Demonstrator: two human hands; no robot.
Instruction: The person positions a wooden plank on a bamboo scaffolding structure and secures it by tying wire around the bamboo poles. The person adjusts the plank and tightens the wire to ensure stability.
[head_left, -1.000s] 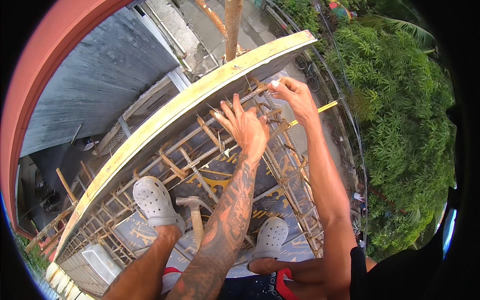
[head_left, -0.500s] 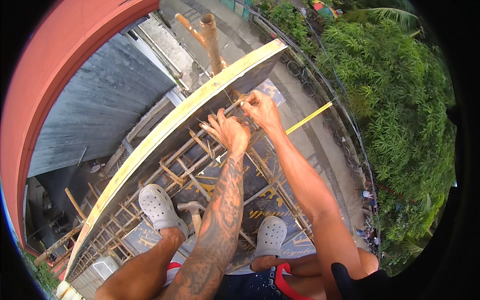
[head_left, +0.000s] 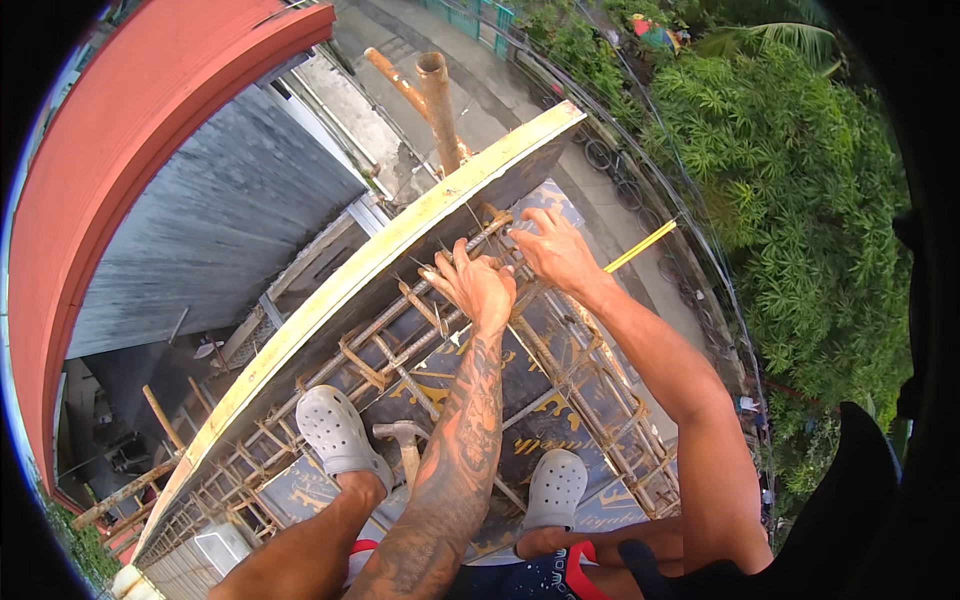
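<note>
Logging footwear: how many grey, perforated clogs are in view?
2: one grey, perforated clog left of the tattooed left forearm, the other grey clog right of it. No others show.

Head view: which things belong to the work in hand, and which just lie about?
Seemingly in use:
left hand and right hand
rusty steel reinforcing bars
long yellow-edged board beside them

Apparently lying about:
wooden-handled metal hammer, untouched
white rectangular object, lower left

Clearances, printed panel
Upper-left edge: upright yellow-edged board, blocking. Right edge: rebar cage, blocking. Middle: open, one crossbar.
</note>
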